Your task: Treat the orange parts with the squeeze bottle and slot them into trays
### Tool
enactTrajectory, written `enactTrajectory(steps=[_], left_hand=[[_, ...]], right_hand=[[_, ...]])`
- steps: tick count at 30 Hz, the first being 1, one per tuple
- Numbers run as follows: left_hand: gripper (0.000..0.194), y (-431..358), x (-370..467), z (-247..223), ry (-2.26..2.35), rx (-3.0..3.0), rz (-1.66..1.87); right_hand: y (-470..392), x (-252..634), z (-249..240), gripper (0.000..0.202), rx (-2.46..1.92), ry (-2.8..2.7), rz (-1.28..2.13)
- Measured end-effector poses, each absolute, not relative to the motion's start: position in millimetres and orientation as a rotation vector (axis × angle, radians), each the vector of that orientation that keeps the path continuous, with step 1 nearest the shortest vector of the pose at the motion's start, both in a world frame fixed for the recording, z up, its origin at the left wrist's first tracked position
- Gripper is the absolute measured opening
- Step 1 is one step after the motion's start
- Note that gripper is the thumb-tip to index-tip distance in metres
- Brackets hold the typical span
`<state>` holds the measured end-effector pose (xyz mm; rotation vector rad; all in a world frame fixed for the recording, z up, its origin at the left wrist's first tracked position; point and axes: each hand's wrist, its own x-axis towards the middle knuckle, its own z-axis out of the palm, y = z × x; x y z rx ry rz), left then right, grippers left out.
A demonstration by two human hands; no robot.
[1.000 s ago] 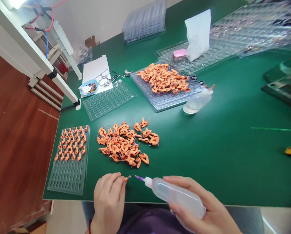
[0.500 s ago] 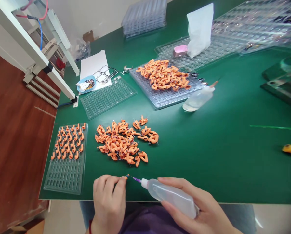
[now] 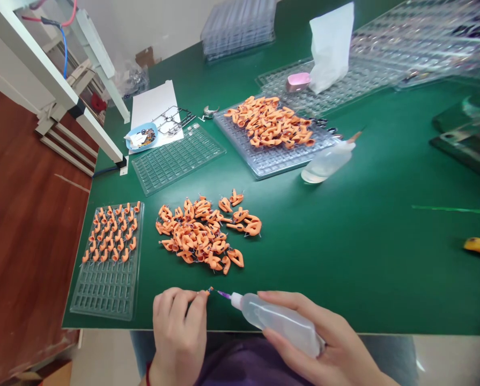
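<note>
Between the thumb and fingers of my left hand (image 3: 180,329) is pinched a small orange molded piece (image 3: 208,291), mostly hidden by the fingertips. My right hand (image 3: 324,338) is wrapped around a translucent squeeze bottle (image 3: 280,321) with a white cap and a purple needle tip (image 3: 223,294). The needle points left and ends close by the orange piece; whether it touches cannot be made out. Just beyond my hands lies a loose pile of similar orange pieces (image 3: 197,233). At the left, a clear compartment tray (image 3: 103,289) holds rows of them in its far half.
Further back, stacked trays (image 3: 259,170) carry a larger orange heap (image 3: 272,123). A second bottle (image 3: 326,163) leans beside them. An unfilled clear tray (image 3: 179,158), a blue dish (image 3: 129,145), a pink scoop (image 3: 298,81) and a yellow-ended tool (image 3: 477,245) also lie on the green table.
The right hand and bottle have shifted very slightly left, with the needle staying close to the orange piece. Otherwise the hands hold the same things.
</note>
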<state>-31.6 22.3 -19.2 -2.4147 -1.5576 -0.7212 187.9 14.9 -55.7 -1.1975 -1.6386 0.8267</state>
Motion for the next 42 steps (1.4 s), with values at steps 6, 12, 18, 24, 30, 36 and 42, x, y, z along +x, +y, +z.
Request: enactTrajectory(steps=[6, 12, 18, 24, 30, 36, 42], left_hand=[[0.015, 24, -32, -19, -1.570, -2.418, -0.751], [0.014, 23, -29, -16, -1.663, -2.440, -0.927], [0.008, 23, -18, -5, -1.948, -2.678, -1.477], [0.015, 23, -18, -3, -2.408, -2.693, -1.786], [0.010, 21, -16, -2, -2.268, -2.698, -1.734], [0.010, 21, -11, 4, -1.952, -2.768, -1.582], [0.011, 20, -9, 4, -1.869, -2.776, -1.544]], right_hand=[[14, 188, -56, 0.031, -1.193, -1.612, 0.859], [8, 184, -48, 0.028, -1.312, -1.166, 1.100], [8, 165, -37, 0.040, -1.208, -0.850, 1.288], [13, 159, -27, 0.028, -1.203, -0.919, 1.135], [18, 162, -28, 0.030, -0.982, -1.077, 1.140], [22, 169, -21, 0.038, -0.875, -1.212, 1.152], [17, 168, -28, 0.044, -0.757, -1.163, 1.256]])
